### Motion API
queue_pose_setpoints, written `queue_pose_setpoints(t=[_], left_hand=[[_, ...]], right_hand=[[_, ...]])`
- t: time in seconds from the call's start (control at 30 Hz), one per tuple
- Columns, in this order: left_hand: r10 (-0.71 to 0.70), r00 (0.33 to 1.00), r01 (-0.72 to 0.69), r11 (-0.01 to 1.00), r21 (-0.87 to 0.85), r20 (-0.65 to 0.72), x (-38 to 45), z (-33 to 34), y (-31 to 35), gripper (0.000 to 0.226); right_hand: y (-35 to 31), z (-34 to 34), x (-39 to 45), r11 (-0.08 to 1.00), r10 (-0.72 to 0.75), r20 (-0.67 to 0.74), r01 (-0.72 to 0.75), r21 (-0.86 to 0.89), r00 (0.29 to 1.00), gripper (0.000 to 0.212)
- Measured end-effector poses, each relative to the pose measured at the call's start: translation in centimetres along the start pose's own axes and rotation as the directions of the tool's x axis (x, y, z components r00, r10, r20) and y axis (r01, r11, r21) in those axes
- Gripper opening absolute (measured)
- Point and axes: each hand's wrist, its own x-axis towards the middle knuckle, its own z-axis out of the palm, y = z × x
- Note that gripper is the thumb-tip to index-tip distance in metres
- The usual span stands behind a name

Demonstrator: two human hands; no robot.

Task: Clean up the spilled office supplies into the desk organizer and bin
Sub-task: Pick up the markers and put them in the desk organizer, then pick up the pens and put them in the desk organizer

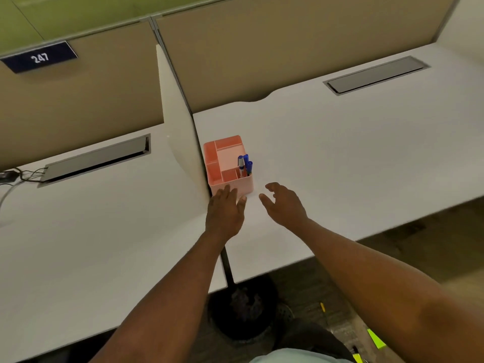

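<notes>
A pink desk organizer stands on the white desk against the divider panel. Blue-capped markers stand upright in its front right compartment. My left hand is open, its straight fingers touching the organizer's front wall. Just right of the organizer, my right hand hovers above the desk with its fingers loosely spread and nothing in it. A dark round bin sits on the floor under the desk edge. Yellow and green items lie on the floor at lower right.
A white divider panel separates this desk from the left desk. Grey cable trays are set into both desks, and cables trail at far left. A "247" sign hangs on the beige partition.
</notes>
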Motion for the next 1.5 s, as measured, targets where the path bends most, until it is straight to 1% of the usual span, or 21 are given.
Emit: queue_pose_setpoints(t=[0.1,0.2,0.27,0.37,0.47,0.7,0.87,1.0,1.17,1.3,1.4,1.5], left_hand=[[0.02,0.998,-0.021,1.0,0.016,0.064,-3.7,-0.4,0.0,0.058],[0.061,0.996,-0.063,0.998,0.024,0.071,-7.7,-0.7,0.1,0.059],[0.094,0.993,-0.097,0.994,0.046,0.076,-10.5,-0.7,0.3,0.059],[0.136,0.989,-0.141,0.986,0.087,0.064,-14.8,-0.6,0.4,0.062],[0.183,0.983,-0.186,0.975,0.118,0.032,-18.5,-0.2,0.6,0.064],[0.258,0.964,-0.263,0.959,0.108,0.058,-23.8,1.0,3.2,0.065],[0.266,0.963,-0.27,0.96,0.082,0.05,-25.0,2.9,5.7,0.064],[0.275,0.958,-0.282,0.956,0.077,0.084,-25.5,5.8,8.4,0.061],[0.249,0.96,-0.259,0.964,0.063,0.127,-25.8,11.5,12.5,0.054],[0.162,0.977,-0.174,0.981,0.082,0.136,-25.7,16.4,15.8,0.051],[0.069,0.99,-0.079,0.994,0.079,0.123,-25.5,20.4,19.0,0.05],[-0.011,0.991,0.002,0.998,0.064,0.133,-25.3,23.9,21.1,0.048]], right_hand=[[0.0,-0.9,-4.6,0.998,-0.015,-0.044,0.012,-0.057,0.999,0.048],[0.1,-1.7,-9.5,0.995,0.001,-0.083,-0.009,-0.1,0.997,0.05],[0.1,-2.0,-13.1,0.983,-0.007,-0.094,-0.01,-0.182,0.996,0.052],[0.1,-2.4,-18.4,0.935,-0.066,-0.123,0.018,-0.354,0.99,0.06],[0.3,-2.7,-23.3,0.899,-0.077,-0.129,0.013,-0.437,0.989,0.066],[2.9,-4.8,-30.7,0.892,0.0,-0.193,-0.087,-0.443,0.981,0.069],[6.1,-6.5,-33.2,0.913,0.071,-0.233,-0.157,-0.377,0.97,0.07],[10.5,-7.7,-35.0,0.922,0.143,-0.231,-0.215,-0.323,0.962,0.073],[18.6,-9.3,-36.4,0.906,0.228,-0.181,-0.276,-0.32,0.957,0.066],[25.5,-10.6,-36.0,0.913,0.245,-0.111,-0.268,-0.307,0.963,0.062],[31.5,-11.2,-34.9,0.928,0.229,-0.013,-0.222,-0.298,0.973,0.059],[36.0,-10.9,-34.0,0.94,0.224,0.071,-0.196,-0.279,0.972,0.056]])
